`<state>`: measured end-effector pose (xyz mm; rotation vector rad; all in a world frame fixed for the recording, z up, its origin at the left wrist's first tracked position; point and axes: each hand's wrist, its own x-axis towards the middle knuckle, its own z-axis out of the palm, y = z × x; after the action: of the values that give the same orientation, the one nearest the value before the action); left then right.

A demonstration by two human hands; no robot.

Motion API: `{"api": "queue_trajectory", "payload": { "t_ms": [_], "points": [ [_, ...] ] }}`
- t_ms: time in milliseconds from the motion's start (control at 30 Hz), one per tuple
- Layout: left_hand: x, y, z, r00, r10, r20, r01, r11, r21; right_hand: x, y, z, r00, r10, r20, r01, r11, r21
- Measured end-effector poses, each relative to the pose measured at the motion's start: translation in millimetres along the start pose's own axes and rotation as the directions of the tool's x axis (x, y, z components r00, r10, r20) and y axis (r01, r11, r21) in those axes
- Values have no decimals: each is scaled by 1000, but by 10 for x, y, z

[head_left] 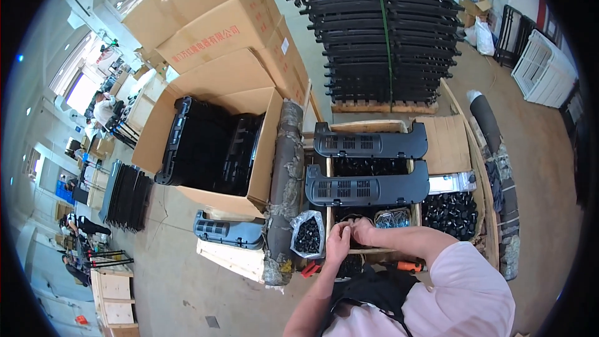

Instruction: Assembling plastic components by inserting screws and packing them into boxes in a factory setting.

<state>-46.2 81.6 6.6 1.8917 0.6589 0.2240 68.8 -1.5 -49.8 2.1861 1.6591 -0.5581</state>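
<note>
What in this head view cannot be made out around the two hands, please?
- Whatever the left hand and right hand pinch: too small, covered by the fingers.
- Contents of the clear bag: small dark pieces, too small to identify.
- Orange-handled tool: its working end is hidden behind the right forearm.

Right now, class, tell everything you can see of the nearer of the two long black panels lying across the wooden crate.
The nearer panel is a long, dark, matte piece, seemingly moulded plastic, with rounded ends and slightly bowed. A grid of small vent slots sits towards its left end, and a fainter slotted patch near the middle. It lies flat across the wooden crate, resting on its rim, parallel to the second panel behind. The left hand and right hand work just in front, not touching it.
</note>
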Motion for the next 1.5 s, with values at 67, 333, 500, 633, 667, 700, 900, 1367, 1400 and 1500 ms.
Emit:
{"api": "queue_trajectory", "payload": {
  "t_ms": [67,333,500,633,667,700,900,1367,1400,1500],
  "points": [
    [-12,25,-47,998,-58,28,59,998,-23,-138,9,-175,995,-21,99,17,999,36],
    [34,-36,-47,995,-66,73,80,976,-204,-228,57,-53,999,29,-19,-26,991,131],
    [84,-51,-30,996,-66,60,72,992,-108,-136,-3,201,999,24,-33,-19,988,154],
    [70,1,-1,993,-102,59,105,993,-48,-196,-13,133,997,73,-4,-71,981,183],
    [87,-53,-4,992,-116,47,116,993,3,-201,-41,117,996,90,1,-88,975,202],
    [110,-106,-8,991,-129,34,127,990,55,-199,-57,99,996,88,-5,-85,975,204],
    [315,-405,146,989,-133,65,131,991,42,-82,116,321,997,18,-80,-2,979,204],
    [534,-487,88,882,-418,219,444,892,-85,-328,155,206,967,144,-211,-18,863,504],
    [588,-552,95,826,-493,272,547,818,-177,-348,168,205,955,138,-264,14,865,501],
    [602,-546,157,800,-526,289,596,751,-285,-425,185,156,966,143,-216,-1,836,549]
  ]
}}
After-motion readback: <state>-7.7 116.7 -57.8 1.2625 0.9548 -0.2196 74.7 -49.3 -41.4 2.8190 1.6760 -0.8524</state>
